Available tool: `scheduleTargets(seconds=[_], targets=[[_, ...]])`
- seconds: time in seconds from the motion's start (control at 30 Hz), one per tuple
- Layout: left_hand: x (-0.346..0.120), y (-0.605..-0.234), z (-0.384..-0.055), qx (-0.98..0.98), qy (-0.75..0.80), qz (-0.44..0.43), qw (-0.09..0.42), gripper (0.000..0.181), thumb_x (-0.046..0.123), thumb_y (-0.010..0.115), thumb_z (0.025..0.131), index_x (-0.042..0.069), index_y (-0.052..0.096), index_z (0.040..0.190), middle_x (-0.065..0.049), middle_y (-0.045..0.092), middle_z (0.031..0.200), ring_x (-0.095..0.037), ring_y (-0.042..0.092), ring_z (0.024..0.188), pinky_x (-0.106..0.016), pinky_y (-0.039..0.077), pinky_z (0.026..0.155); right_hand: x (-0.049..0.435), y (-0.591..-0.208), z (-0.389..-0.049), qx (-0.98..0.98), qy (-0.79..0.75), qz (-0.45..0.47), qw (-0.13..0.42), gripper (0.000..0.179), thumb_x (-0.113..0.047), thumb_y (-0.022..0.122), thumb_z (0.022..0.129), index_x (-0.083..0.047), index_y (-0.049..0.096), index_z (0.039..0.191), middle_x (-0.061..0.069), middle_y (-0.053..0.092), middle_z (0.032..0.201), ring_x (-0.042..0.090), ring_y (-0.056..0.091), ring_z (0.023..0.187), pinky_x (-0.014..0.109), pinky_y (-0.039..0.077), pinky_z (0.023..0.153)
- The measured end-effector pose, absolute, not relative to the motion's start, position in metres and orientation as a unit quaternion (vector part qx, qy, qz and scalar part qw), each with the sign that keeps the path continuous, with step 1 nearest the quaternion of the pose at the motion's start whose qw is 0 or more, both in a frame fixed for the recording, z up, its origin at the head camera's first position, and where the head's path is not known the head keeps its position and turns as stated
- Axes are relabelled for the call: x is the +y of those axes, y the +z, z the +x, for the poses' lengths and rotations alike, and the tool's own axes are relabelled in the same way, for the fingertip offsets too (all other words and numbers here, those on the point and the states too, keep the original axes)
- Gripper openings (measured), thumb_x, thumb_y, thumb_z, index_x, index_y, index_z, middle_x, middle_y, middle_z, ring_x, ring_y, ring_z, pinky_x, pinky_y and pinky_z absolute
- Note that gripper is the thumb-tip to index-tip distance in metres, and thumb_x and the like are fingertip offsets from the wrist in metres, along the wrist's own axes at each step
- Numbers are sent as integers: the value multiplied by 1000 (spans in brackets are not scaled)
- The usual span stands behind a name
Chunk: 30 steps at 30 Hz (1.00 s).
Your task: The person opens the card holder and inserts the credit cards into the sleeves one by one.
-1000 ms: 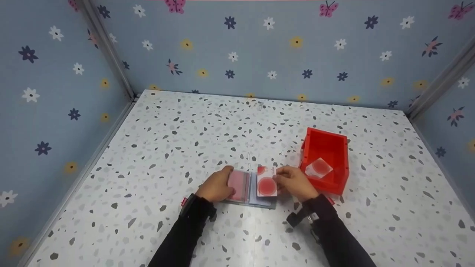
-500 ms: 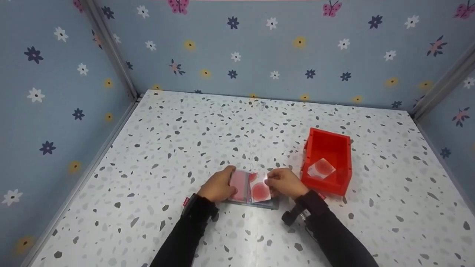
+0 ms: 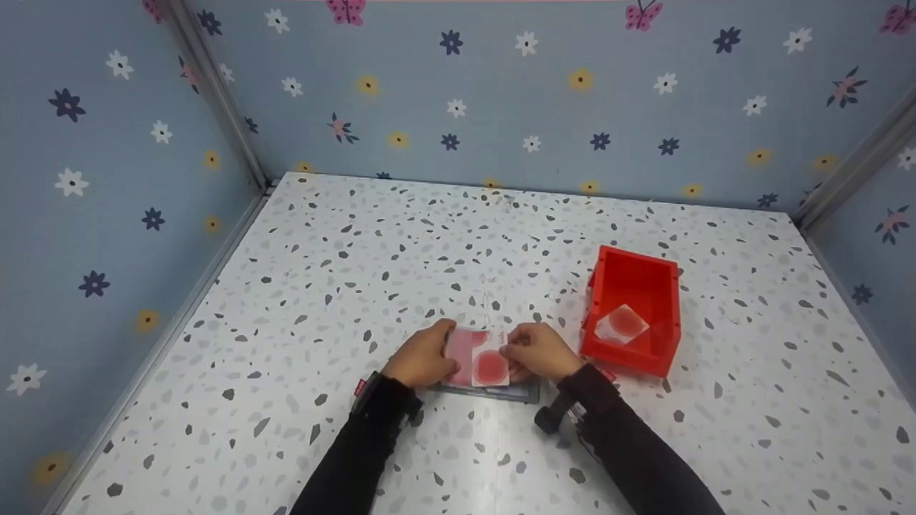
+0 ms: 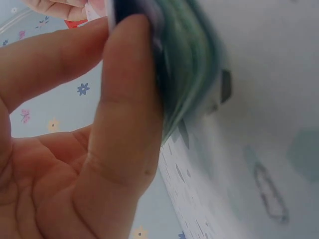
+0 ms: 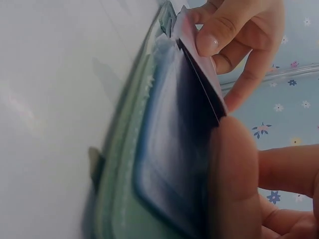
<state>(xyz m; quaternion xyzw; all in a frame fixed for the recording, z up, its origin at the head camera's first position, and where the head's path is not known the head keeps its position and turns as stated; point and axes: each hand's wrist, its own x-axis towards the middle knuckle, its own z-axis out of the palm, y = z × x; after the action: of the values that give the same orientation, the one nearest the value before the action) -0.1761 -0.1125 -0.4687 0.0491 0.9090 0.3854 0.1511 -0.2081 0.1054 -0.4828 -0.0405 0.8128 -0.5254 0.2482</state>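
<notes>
An open card holder [image 3: 521, 393] with clear sleeves lies on the table, and its layered green edge [image 4: 192, 59] shows in the left wrist view. My left hand [image 3: 422, 357] grips its left side, thumb on top of a pink page [image 3: 459, 354]. Between thumb and fingers, my right hand [image 3: 545, 352] pinches the right edge of a white card [image 3: 491, 368] with a red circle. This card lies over the holder's middle, partly covering the pink page. In the right wrist view it is tilted above a clear sleeve [image 5: 169, 124]. Whether its edge sits inside a sleeve, I cannot tell.
A red plastic bin [image 3: 639, 277] stands right of the holder, close to the right forearm. Another red-circle card [image 3: 622, 324] lies inside it. Speckled tabletop [image 3: 401, 236] reaches back to the flower-patterned walls [image 3: 494, 86].
My right hand has carried the card leftward, from above the right page to over the holder's middle. The left hand has kept its grip on the left side.
</notes>
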Motion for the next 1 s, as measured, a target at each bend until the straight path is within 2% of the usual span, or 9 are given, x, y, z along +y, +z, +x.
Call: scheduleTargets(seconds=[0.23, 0.4, 0.53, 0.77, 1.0], targets=[[-112, -467, -177, 909, 386, 43, 151, 71, 5, 69, 79, 5, 42, 145, -10, 64, 100, -21, 59, 87, -36, 51, 81, 98, -482, -207, 816, -528, -24, 233, 18, -7, 69, 86, 0, 57, 96, 10, 67, 72, 15, 67, 55, 31, 60, 56], [-113, -467, -178, 909, 386, 48, 152, 72, 5, 68, 79, 4, 40, 146, -7, 63, 92, -18, 59, 79, -33, 50, 76, 92, -480, -207, 819, -526, -26, 226, 20, -6, 70, 86, -1, 55, 98, 10, 67, 71, 15, 66, 54, 31, 60, 55], [-113, -468, -178, 907, 390, 50, 150, 72, 4, 67, 80, 4, 39, 147, -7, 63, 91, -18, 58, 79, -34, 51, 77, 88, -478, -206, 825, -520, -40, 217, 20, -6, 69, 86, 0, 54, 97, 10, 67, 70, 13, 65, 52, 29, 59, 54], [-112, -469, -176, 906, 396, 54, 143, 70, 3, 67, 81, 2, 40, 146, -15, 66, 113, -23, 62, 91, -40, 52, 88, 81, -478, -206, 829, -519, -43, 203, 14, -3, 65, 85, 2, 57, 95, 8, 67, 66, 11, 64, 50, 28, 58, 52], [-111, -471, -176, 905, 399, 64, 135, 69, 2, 66, 81, -2, 41, 144, -19, 61, 129, -27, 58, 108, -44, 47, 101, 75, -478, -205, 827, -523, -52, 198, 13, -2, 62, 84, 5, 61, 95, 8, 66, 64, 10, 64, 51, 28, 59, 53]])
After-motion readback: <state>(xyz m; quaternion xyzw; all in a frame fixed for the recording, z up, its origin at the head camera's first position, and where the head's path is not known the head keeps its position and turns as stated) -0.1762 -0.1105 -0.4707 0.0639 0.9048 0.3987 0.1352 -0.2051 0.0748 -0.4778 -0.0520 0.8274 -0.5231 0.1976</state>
